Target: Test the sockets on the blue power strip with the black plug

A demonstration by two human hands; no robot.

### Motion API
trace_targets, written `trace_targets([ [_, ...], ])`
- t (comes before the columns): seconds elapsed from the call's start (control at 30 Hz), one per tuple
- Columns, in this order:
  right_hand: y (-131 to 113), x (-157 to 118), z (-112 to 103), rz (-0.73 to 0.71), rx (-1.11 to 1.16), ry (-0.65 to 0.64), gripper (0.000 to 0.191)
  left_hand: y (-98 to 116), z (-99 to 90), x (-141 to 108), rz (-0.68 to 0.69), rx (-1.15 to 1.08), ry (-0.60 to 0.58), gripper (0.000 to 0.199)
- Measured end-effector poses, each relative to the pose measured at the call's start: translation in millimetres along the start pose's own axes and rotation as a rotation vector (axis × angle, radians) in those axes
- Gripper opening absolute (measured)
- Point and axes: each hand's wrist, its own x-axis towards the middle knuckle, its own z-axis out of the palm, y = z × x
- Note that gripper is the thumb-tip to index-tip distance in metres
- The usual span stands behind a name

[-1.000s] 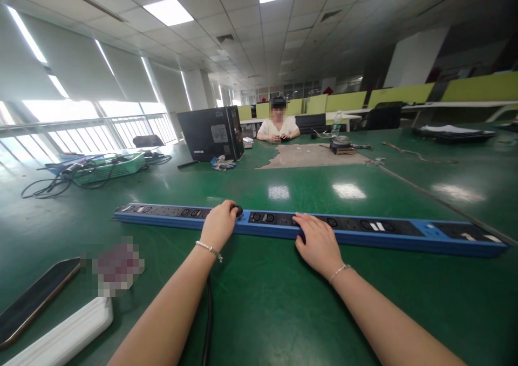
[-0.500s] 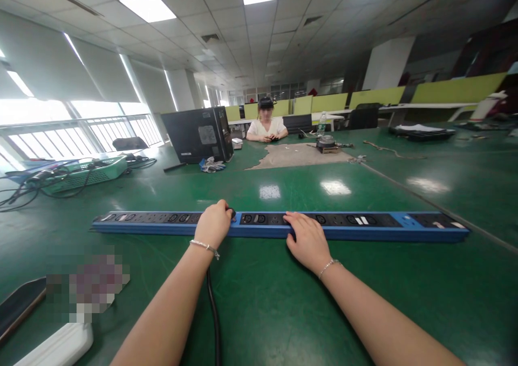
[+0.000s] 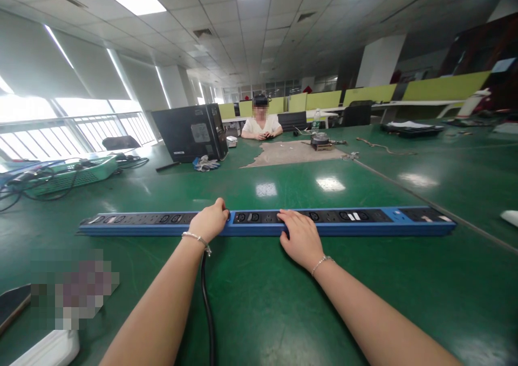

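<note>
A long blue power strip (image 3: 259, 230) with black sockets lies across the green table. Left of its middle, my left hand (image 3: 209, 221) is closed on a black plug, mostly hidden by the fingers, at the strip's top face. A black cable (image 3: 208, 306) runs from beneath that hand toward the near table edge. My right hand (image 3: 301, 236) rests on the strip right of the middle, fingers over the sockets and thumb at the front side, gripping its body.
Beyond the strip stand a black computer case (image 3: 186, 134) and gloves (image 3: 206, 163). A green basket of cables (image 3: 73, 177) is at left, a white object (image 3: 50, 350) at near left. A person (image 3: 261, 123) sits opposite.
The whole view has shifted a little, so the strip and table objects appear slightly further left. Both hands keep their places on the strip.
</note>
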Motion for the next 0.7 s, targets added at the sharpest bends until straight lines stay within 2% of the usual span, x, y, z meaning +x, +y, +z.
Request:
trace_targets([
  [0.07, -0.3, 0.0, -0.5, 0.001, 0.003, -0.006, 0.041, 2.2, -0.3, -0.6, 0.022, 0.032, -0.024, 0.029],
  [0.23, 3.4, -0.3, -3.8, -0.048, -0.037, -0.054, 0.045, 11.2, 2.7, -5.5, 0.064, 0.130, 0.013, 0.028],
  [0.37, 10.3, -2.3, -4.9, 0.022, -0.148, -0.031, 0.049, 9.9, 4.8, -3.1, 0.055, 0.099, 0.002, 0.027],
  [0.5, 13.0, -3.6, -4.1, 0.039, -0.188, -0.053, 0.053, 9.1, -6.3, -4.9, 0.021, 0.071, 0.022, 0.026],
  [0.57, 12.6, -3.5, -3.6, 0.040, -0.191, -0.053, 0.055, 14.3, -20.0, -10.0, -0.018, 0.037, 0.102, 0.030],
  [0.63, 11.9, -3.2, -3.3, 0.038, -0.185, -0.058, 0.056, 24.7, -35.5, -15.6, -0.055, -0.071, 0.270, 0.034],
  [0.67, 11.6, -3.0, -3.3, 0.038, -0.181, -0.061, 0.057, 31.7, -41.8, -17.6, -0.015, -0.122, 0.319, 0.034],
  [0.7, 11.5, -2.9, -3.4, 0.039, -0.176, -0.063, 0.057, 39.5, -46.2, -18.7, 0.025, -0.166, 0.316, 0.031],
])
